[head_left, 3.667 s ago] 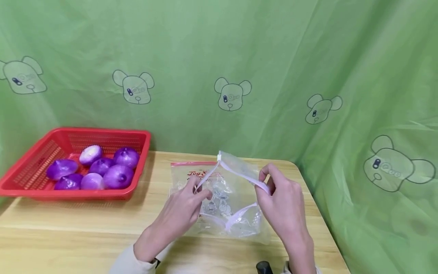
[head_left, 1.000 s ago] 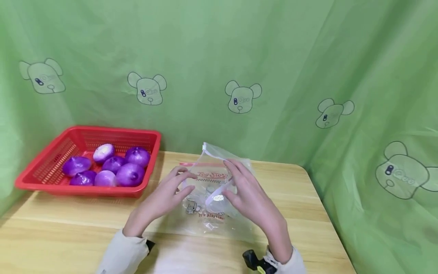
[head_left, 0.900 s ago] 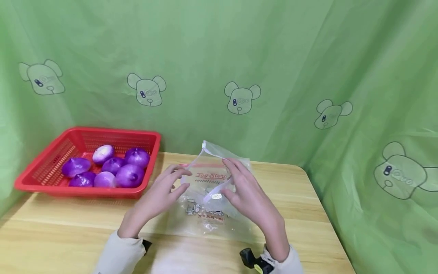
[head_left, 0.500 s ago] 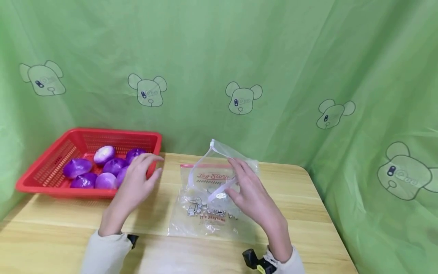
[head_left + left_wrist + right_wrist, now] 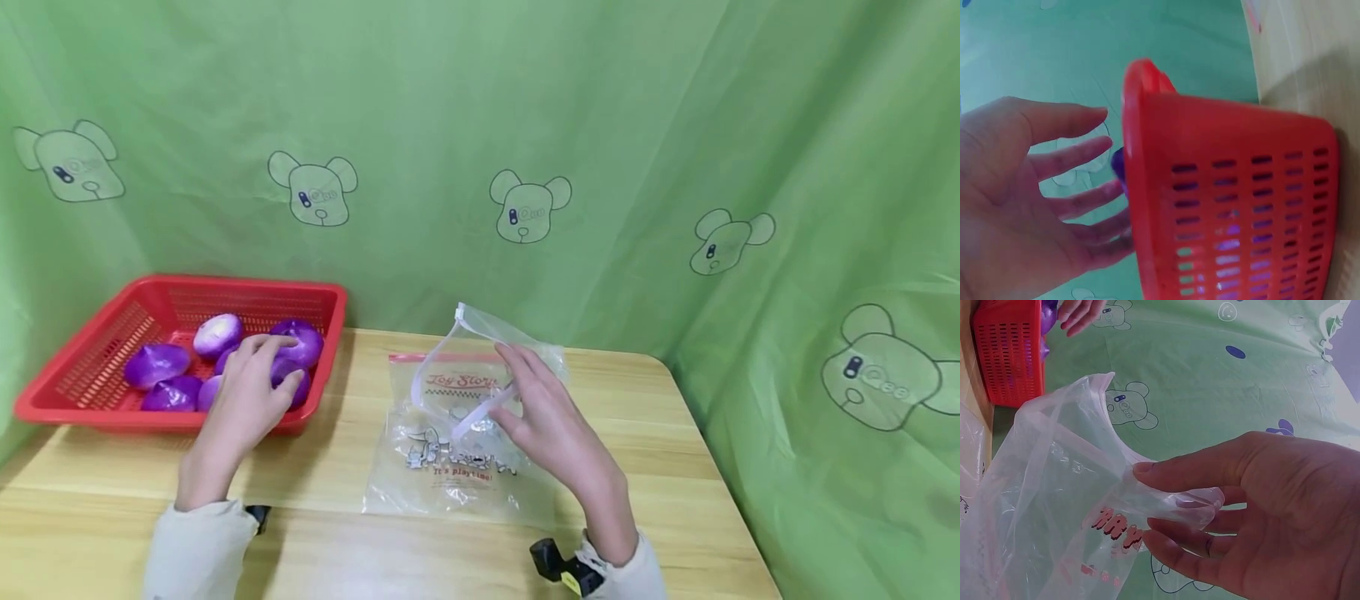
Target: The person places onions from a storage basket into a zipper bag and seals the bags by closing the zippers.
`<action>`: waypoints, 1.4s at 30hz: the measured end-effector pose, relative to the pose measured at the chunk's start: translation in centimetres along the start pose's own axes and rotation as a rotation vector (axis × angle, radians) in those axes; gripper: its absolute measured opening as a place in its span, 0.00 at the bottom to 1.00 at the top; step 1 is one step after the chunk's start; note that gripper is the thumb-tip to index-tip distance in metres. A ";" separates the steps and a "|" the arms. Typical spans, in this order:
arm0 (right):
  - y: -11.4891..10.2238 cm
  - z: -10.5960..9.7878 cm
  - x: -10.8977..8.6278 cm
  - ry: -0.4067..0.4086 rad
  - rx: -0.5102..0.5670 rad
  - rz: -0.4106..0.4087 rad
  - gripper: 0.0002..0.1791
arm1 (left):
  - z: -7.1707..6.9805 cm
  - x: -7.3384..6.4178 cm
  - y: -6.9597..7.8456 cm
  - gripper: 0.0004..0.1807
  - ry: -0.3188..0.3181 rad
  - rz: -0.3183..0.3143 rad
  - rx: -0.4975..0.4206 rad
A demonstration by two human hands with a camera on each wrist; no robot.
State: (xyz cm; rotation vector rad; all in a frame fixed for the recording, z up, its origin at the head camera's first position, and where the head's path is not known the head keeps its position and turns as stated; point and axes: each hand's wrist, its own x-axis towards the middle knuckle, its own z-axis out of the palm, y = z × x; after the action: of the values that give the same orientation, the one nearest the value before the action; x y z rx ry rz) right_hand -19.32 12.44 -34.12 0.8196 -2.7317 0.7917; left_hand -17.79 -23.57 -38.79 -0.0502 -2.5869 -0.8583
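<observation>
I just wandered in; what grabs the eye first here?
Probably the red basket of purple onions at the left of the table, the left hand over it. Right of the basket, the right hand pinches a clear, open zip bag. A green curtain with cartoon heads hangs behind.

Curtained-off tabletop booth: green cartoon-print curtain (image 5: 420, 100) around wooden table (image 5: 667, 492).
</observation>
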 end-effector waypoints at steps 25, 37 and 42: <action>0.1 -0.4 -0.2 -0.021 0.004 0.024 0.47 | -0.6 0.2 -1.0 0.33 -0.141 -0.146 0.104; 0.1 -0.6 -0.5 -0.005 -0.008 0.010 0.46 | -1.2 0.2 0.2 0.34 -0.062 -0.138 0.106; 0.0 -0.5 -0.5 0.004 -0.002 -0.014 0.46 | -1.6 0.1 1.3 0.39 0.027 -0.127 0.090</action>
State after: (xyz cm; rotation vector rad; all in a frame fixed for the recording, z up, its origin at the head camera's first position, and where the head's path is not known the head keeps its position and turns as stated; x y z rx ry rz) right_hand -18.92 12.97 -33.88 0.8354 -2.7199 0.7868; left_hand -17.07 -23.46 -36.87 0.1521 -2.6231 -0.7788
